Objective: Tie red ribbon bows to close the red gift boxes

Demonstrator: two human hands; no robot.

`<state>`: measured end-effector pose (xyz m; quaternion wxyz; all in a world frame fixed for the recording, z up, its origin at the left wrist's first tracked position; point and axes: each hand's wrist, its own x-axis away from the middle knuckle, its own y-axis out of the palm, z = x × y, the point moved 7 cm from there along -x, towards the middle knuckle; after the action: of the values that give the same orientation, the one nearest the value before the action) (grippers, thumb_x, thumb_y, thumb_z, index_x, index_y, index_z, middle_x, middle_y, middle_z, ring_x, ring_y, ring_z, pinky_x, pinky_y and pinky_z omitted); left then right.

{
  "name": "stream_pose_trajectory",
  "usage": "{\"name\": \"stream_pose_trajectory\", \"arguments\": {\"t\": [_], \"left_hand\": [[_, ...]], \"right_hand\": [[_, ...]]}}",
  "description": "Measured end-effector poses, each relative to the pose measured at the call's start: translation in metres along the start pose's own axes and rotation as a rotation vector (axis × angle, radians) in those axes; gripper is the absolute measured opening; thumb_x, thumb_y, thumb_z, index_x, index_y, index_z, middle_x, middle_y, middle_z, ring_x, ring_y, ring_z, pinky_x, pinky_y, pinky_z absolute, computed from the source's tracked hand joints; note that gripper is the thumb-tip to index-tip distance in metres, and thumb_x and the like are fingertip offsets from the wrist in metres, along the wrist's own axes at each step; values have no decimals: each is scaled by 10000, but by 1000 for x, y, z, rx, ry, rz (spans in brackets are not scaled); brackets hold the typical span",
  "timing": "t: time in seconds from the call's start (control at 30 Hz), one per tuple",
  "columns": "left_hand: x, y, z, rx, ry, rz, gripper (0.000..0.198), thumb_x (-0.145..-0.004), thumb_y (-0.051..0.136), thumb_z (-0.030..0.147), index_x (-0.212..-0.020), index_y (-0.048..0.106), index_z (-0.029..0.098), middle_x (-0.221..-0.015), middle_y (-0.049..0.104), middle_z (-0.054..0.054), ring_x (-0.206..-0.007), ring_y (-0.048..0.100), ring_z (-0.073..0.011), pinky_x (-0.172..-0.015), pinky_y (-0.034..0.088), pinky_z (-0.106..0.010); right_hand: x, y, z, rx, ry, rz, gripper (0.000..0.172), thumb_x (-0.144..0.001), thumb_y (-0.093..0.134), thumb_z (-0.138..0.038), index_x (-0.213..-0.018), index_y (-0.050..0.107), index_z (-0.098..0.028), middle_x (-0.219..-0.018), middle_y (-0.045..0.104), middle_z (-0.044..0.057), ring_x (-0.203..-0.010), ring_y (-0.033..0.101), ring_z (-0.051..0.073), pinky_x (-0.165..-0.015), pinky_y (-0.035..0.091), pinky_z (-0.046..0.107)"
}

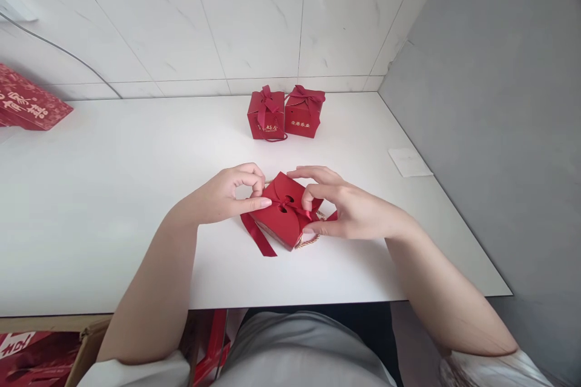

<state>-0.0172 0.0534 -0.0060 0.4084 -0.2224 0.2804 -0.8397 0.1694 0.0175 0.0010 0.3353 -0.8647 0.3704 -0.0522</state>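
A red gift box [278,225] with folded top flaps sits on the white table in front of me. Across its top runs a red ribbon [259,236], crossed at the middle over dark cut-out holes, with one tail hanging down the near left side. My left hand [240,190] pinches the ribbon at the box's left edge between thumb and finger. My right hand [338,201] pinches the ribbon at the right side, its other fingers resting over the far corner. A twisted gold cord [309,243] shows beside the box, partly under my right hand.
Two red gift boxes with ribbon bows, a left one [265,116] and a right one [303,116], stand near the tiled wall. A white paper [410,162] lies at the right. A red printed package [34,100] is far left. Below the table edge is a cardboard box [86,347].
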Motion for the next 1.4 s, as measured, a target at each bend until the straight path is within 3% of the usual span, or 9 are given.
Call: {"name": "stream_pose_trajectory", "arguments": {"t": [0.1,0.27,0.47,0.57,0.73,0.93,1.03,1.2,1.4], "left_hand": [[-2,-4,0,129,12,61,353,-859,658,415,-646,502,180,-870,533,-33,-735,514,-146,-618,399,-266],[-7,0,-6,372,-100,73,382,-861,655,421,-637,457,184,-651,409,21,-584,385,-109,-562,318,-264],[-8,-3,-13,477,-111,102,479,-865,666,431,-565,397,173,-566,329,35,-512,287,-82,-513,236,-264],[-8,-9,-20,472,-117,135,498,-867,664,441,-545,396,173,-549,340,27,-514,302,-88,-520,248,-269],[-9,-8,-34,432,-212,52,538,-861,641,524,-516,403,186,-503,300,26,-459,253,-92,-468,191,-285],[-10,1,-24,378,-172,-56,427,-870,648,461,-574,540,173,-570,390,17,-508,335,-98,-495,271,-270],[-12,7,-20,384,-162,-106,396,-856,674,432,-587,553,168,-614,442,15,-564,405,-105,-570,335,-267],[-15,12,-19,452,-120,-125,360,-884,645,418,-640,573,164,-661,481,13,-632,449,-111,-663,371,-265],[-17,7,-22,481,-106,-37,377,-905,609,345,-594,498,164,-643,468,16,-634,442,-108,-680,356,-260]], "right_hand": [[3,-8,-2,13,-56,77,64,-886,641,-192,-849,596,-220,-1438,511,108,-1316,491,292,-934,533,457],[8,-35,7,170,-145,358,181,-855,550,-53,-830,536,-231,-864,610,35,-813,599,195,-795,514,391],[16,-48,14,398,-174,505,289,-785,408,37,-692,514,-215,-873,525,51,-777,575,186,-632,463,335],[21,-55,24,360,-58,398,273,-790,440,5,-648,536,-207,-907,556,58,-779,582,187,-626,462,336],[31,-46,47,51,194,-149,131,-830,702,-261,-959,681,-265,-1064,674,31,-902,651,196,-776,532,342],[23,-64,68,-197,368,229,364,-966,496,-568,-930,670,-251,-1075,708,39,-1072,639,227,-991,460,400],[14,-50,76,-244,395,192,436,-989,410,-595,-930,674,-252,-1117,687,39,-1099,610,229,-1012,434,408],[2,-24,70,-406,271,-11,230,-887,677,-440,-934,597,-229,-916,636,16,-827,593,173,-761,479,332],[-1,-33,58,-413,50,240,342,-825,642,-129,-640,365,-207,-847,527,8,-672,445,121,-556,363,273]]}}
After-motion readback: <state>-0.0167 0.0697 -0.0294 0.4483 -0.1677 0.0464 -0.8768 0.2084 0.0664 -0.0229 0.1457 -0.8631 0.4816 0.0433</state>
